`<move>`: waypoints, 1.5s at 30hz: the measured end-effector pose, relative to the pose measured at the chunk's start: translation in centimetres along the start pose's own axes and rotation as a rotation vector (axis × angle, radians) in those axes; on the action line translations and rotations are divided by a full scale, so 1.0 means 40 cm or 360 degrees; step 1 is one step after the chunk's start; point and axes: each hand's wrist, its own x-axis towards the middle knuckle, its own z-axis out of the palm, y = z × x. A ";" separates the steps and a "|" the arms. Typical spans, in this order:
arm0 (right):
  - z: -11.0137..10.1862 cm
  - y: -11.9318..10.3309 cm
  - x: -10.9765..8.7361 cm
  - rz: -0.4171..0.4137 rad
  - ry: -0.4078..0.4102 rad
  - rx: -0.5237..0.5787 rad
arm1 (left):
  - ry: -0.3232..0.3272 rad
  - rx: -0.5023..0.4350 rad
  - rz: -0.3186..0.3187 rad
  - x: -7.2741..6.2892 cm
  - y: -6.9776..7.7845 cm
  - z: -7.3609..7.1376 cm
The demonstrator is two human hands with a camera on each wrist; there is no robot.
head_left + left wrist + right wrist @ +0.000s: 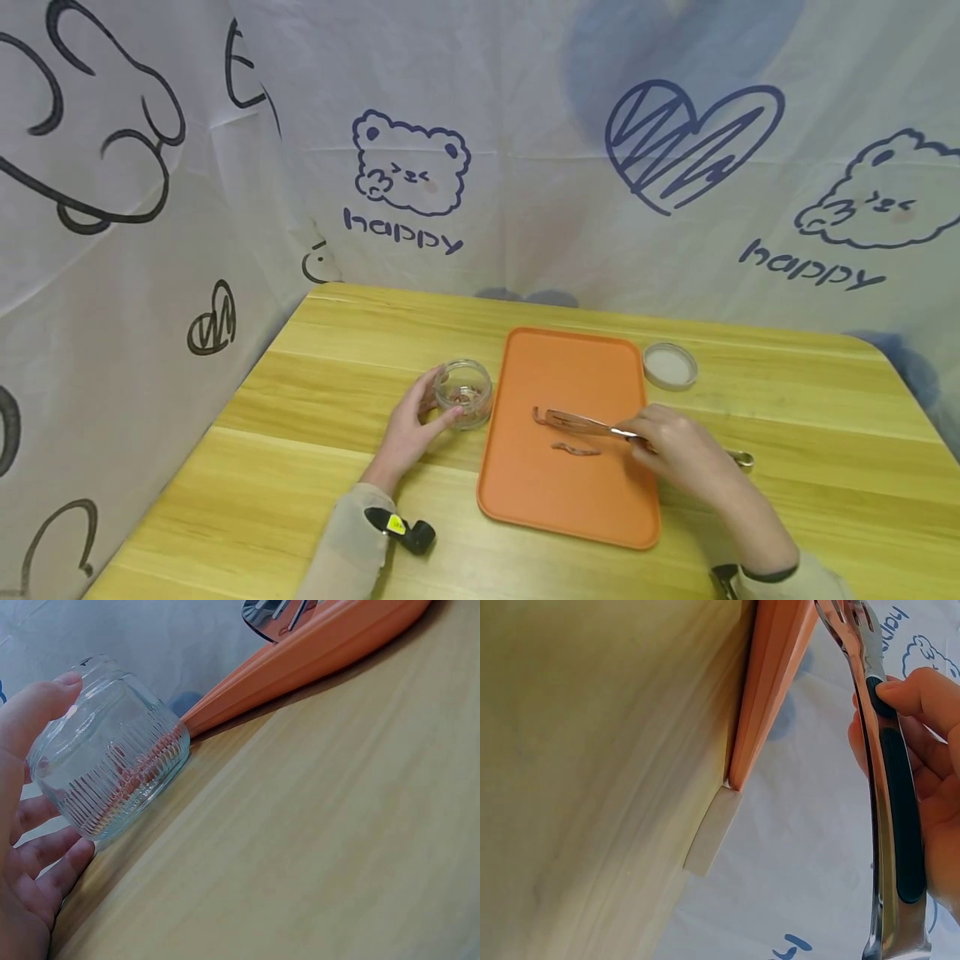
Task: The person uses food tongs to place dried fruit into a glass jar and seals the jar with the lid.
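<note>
My left hand (408, 429) grips a clear glass jar (465, 417) beside the tray's left edge, thumb near the rim. Ribbed glass shows reddish, worm-like strands (139, 776) low inside the jar. In my right hand (678, 450) are metal tongs (900, 802) with dark green grips, held over the orange tray (558, 508). Their slotted head (573, 422) is low over the tray, right at a short reddish-brown worm-like piece (537, 415). A longer worm-like piece (576, 450) lies on the tray just below the tongs in the head view.
A round, shallow lid (670, 367) lies on the wooden table (300, 467) by the tray's upper right side. White cloth (525, 208) printed with bears and hearts hangs behind the table and along its left.
</note>
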 end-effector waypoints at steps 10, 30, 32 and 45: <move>-0.015 -0.006 0.013 0.0028 0.0002 -0.0012 | -0.0015 0.0008 0.0000 -0.005 0.011 -0.004; -0.051 -0.032 0.087 -0.0059 0.0154 -0.0020 | 0.0024 0.0017 0.0046 -0.004 -0.003 -0.001; -0.052 -0.040 0.095 -0.0085 0.0178 -0.0015 | 0.0020 0.0015 0.0048 -0.003 -0.004 -0.001; -0.028 -0.070 0.144 -0.0227 0.0216 0.0027 | 0.0001 0.0011 0.0021 -0.001 0.000 0.000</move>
